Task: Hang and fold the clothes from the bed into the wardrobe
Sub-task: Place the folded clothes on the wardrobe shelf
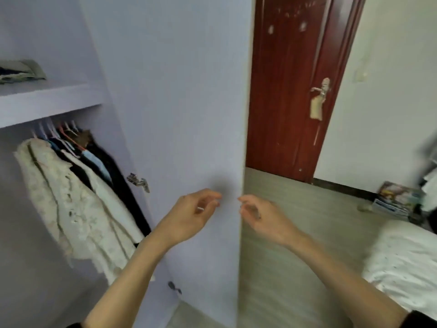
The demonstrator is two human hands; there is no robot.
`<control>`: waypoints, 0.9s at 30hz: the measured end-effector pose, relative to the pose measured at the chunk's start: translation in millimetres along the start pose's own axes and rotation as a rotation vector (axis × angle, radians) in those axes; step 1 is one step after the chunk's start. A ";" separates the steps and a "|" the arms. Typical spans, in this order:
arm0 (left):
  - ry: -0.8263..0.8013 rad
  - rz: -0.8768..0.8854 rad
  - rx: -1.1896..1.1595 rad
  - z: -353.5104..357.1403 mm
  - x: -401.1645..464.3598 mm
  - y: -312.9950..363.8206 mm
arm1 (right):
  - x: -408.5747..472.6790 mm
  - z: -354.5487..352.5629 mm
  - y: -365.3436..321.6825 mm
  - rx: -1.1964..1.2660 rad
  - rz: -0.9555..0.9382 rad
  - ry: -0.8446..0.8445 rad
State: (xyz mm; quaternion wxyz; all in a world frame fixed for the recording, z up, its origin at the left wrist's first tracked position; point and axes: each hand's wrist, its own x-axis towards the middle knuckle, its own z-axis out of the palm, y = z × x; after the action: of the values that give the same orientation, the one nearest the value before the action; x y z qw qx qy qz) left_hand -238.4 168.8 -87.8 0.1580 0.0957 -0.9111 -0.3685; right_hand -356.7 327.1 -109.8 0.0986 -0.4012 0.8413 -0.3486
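1. The wardrobe (pixel 54 100) stands open at the left, and its door (pixel 184 114) swings out toward the person, edge-on in the middle of the view.
2. The left hand (pixel 196 213) is raised in front of the door's inner face, near its free edge. Its fingers are loosely curled and hold nothing; whether the fingertips touch the panel cannot be told because of blur.
3. The right hand (pixel 257 215) is raised at the same height on the other side of the door's edge, fingers loosely curled and empty, fingertips just beside the edge; contact cannot be told.
4. The two hands are near each other, with the door's edge between them.
5. Clothes (pixel 71 192) hang on hangers from under the shelf (pixel 47 102) inside the wardrobe: a cream lace garment in front, with dark and light blue ones behind it.
6. A folded pile (pixel 21 71) lies on the shelf at the upper left.
7. A hinge (pixel 138 182) sits on the door near the hanging clothes.
8. The bed (pixel 406 263), in white patterned bedding, shows at the lower right; no clothes can be made out on the visible part.
9. A red-brown room door (pixel 293 86) with a metal handle stands behind, and some books (pixel 395 197) lie on the floor by the wall.
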 end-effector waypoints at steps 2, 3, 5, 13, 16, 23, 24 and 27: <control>-0.141 0.058 0.059 55.5 19.2 25.0 | -33.5 -34.5 45.8 -0.009 0.115 0.049; -0.196 0.092 0.085 86.2 31.1 43.7 | -52.0 -54.5 70.4 -0.023 0.169 0.079; -0.253 0.154 0.092 135.3 54.0 75.9 | -78.6 -87.3 109.3 -0.042 0.252 0.120; -0.529 0.243 -0.051 321.3 143.8 155.8 | -145.5 -196.8 251.1 -0.023 0.515 0.289; -0.620 0.271 -0.032 372.9 193.6 165.1 | -141.8 -224.6 303.3 -0.003 0.588 0.348; -0.734 0.373 0.002 471.4 364.6 177.1 | -57.7 -297.7 434.4 0.003 0.721 0.471; -0.758 0.386 0.007 486.2 396.4 179.2 | -39.3 -310.5 453.8 0.007 0.742 0.496; -0.818 0.403 -0.003 523.7 473.4 192.4 | -1.5 -343.1 500.4 0.022 0.805 0.553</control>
State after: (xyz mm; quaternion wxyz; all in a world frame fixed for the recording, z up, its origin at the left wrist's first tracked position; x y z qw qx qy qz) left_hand -878.4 503.6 -205.1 -0.1460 -0.2374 -0.8984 -0.3393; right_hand -812.0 720.0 -190.0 0.0026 0.0648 0.9206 -0.3851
